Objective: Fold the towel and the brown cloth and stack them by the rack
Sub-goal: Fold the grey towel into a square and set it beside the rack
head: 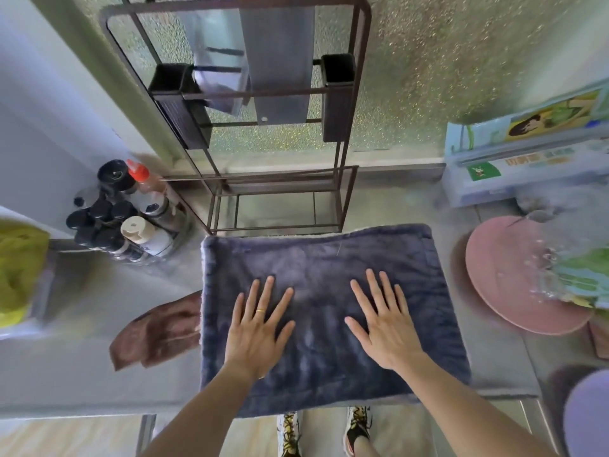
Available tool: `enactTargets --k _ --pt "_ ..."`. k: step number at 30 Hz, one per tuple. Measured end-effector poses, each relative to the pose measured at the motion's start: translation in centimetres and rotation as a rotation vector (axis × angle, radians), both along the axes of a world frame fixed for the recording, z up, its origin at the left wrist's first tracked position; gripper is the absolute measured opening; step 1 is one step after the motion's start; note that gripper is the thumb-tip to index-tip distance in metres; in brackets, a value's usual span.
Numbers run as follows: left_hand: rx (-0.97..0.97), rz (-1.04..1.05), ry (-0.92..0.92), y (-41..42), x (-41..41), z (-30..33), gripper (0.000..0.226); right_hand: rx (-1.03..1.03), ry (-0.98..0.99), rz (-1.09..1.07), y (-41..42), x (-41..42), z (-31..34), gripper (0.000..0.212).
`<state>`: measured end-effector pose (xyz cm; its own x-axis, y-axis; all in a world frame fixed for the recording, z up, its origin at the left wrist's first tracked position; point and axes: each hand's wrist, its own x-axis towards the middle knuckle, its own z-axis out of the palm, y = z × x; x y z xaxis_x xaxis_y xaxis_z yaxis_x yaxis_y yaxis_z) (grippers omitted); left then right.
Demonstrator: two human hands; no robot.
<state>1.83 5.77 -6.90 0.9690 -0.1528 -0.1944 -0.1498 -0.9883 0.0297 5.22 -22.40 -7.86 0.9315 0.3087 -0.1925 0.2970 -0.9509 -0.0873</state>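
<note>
A dark blue-grey towel (pixel 323 258) lies flat on the counter in front of the brown metal rack (pixel 283 199), its near edge hanging over the counter's front. My left hand (pixel 257 328) and my right hand (pixel 382 321) rest palm-down on the towel with fingers spread, holding nothing. The brown cloth (pixel 158 331) lies crumpled to the left of the towel, its right edge tucked under or against the towel's side.
A cluster of bottles (pixel 122 212) stands left of the rack. A pink plate (pixel 514 278) sits at the right, with boxes (pixel 527 159) behind it. A yellow-green cloth (pixel 16 272) is at the far left. A frosted window stands behind the rack.
</note>
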Motion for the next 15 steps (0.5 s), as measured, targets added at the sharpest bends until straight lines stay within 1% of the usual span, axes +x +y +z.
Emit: enactTargets --k 3,5,8,9,11,13,15 --pt "-0.025 -0.007 0.004 0.6 -0.9 1.7 0.063 0.015 0.022 -0.056 -0.6 -0.9 1.5 0.075" --pt "-0.048 -0.027 0.029 1.3 -2.6 3.3 0.06 0.015 0.038 -0.154 -1.6 -2.7 2.8 0.075" --pt "-0.062 -0.126 0.041 2.9 -6.0 4.9 0.048 0.045 0.015 -0.307 -4.4 -6.1 4.6 0.073" --pt "-0.072 -0.16 0.036 3.4 -7.2 5.3 0.044 0.048 0.017 -0.308 -5.5 -7.3 5.0 0.072" --pt "-0.089 -0.211 0.024 4.3 -9.3 5.8 0.039 0.022 0.044 -0.236 -7.2 -9.4 5.5 0.071" --pt "-0.085 -0.228 0.074 5.2 -11.1 5.8 0.044 -0.024 0.096 -0.17 -8.6 -10.9 5.6 0.071" --pt "-0.05 -0.228 0.147 5.9 -12.2 5.6 0.053 -0.046 0.149 -0.163 -9.4 -11.6 5.6 0.066"
